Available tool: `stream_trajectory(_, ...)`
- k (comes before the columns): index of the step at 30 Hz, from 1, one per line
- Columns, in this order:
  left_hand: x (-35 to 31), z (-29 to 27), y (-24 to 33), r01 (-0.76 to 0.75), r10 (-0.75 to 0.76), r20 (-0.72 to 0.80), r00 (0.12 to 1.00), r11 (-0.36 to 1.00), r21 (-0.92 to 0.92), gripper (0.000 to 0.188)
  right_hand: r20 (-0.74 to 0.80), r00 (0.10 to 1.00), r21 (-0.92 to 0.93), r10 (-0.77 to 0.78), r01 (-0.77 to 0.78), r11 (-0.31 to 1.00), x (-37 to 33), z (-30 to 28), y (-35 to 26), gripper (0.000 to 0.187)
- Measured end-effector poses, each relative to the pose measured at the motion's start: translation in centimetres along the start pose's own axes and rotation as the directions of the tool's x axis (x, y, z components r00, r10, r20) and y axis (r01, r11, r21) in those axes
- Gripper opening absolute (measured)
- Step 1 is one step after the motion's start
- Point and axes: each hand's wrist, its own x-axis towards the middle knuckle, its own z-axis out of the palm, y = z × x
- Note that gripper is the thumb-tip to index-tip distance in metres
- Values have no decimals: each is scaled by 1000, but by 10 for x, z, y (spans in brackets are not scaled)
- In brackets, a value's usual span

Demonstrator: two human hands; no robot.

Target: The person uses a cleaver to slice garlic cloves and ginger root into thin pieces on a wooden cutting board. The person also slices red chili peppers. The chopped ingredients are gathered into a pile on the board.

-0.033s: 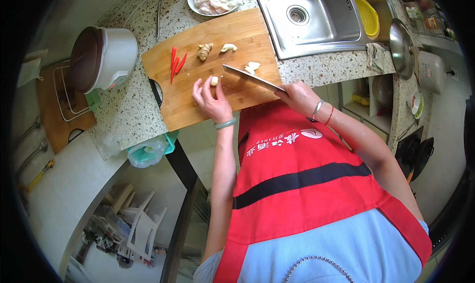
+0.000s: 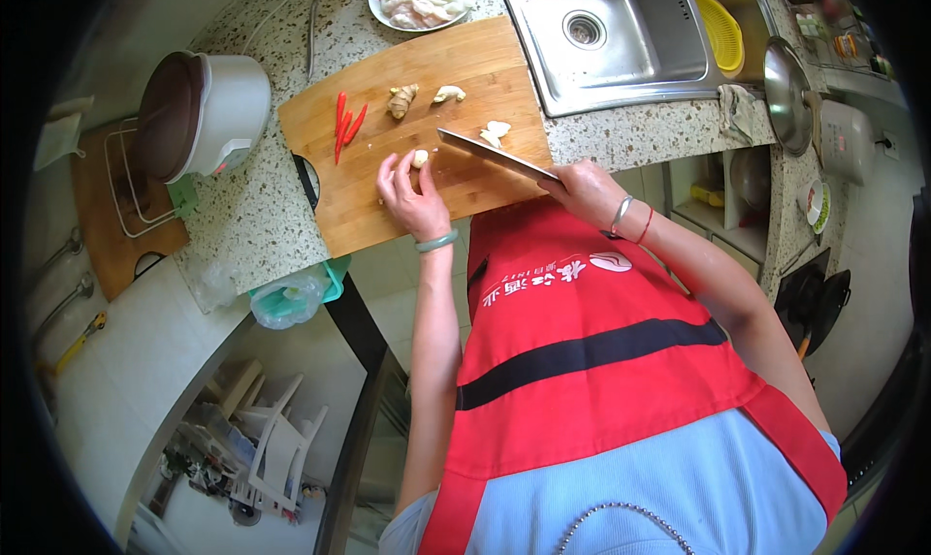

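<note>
My left hand (image 2: 414,201) has its thumb and fingers closed around a pale peeled garlic clove (image 2: 420,158) on the wooden cutting board (image 2: 335,211). In my right hand (image 2: 584,192) is the handle of a kitchen knife (image 2: 493,154), its wide blade slanting over the board and pointing toward the clove, apart from it. Flattened garlic pieces (image 2: 496,131) lie just beyond the blade. Farther back are a knob of ginger (image 2: 402,100) and a smaller pale ginger piece (image 2: 448,94). Several red chilies (image 2: 344,128) rest on the board's left side.
A plate (image 2: 376,12) of pale cut food stands behind the board. The steel sink (image 2: 621,31) is at the back right, with a yellow basket (image 2: 718,30) beside it. A rice cooker (image 2: 228,109) sits to the left. A green bin (image 2: 335,282) hangs at the counter's front edge.
My left hand and wrist have shifted very slightly to the left. The knife and my right hand look almost unmoved.
</note>
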Motion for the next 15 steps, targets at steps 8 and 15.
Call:
stream_trajectory(8, -32, 15, 26, 4, 65, 261, 963, 966, -257, 15, -46, 999, 6, 11, -10, 1000, -4, 1, 6, 21)
stream_trajectory(15, -40, 30, 31, 90, -46, 147, 988, 947, -309, 14, -31, 999, -124, -16, 12, 992, -17, -6, -7, 16)
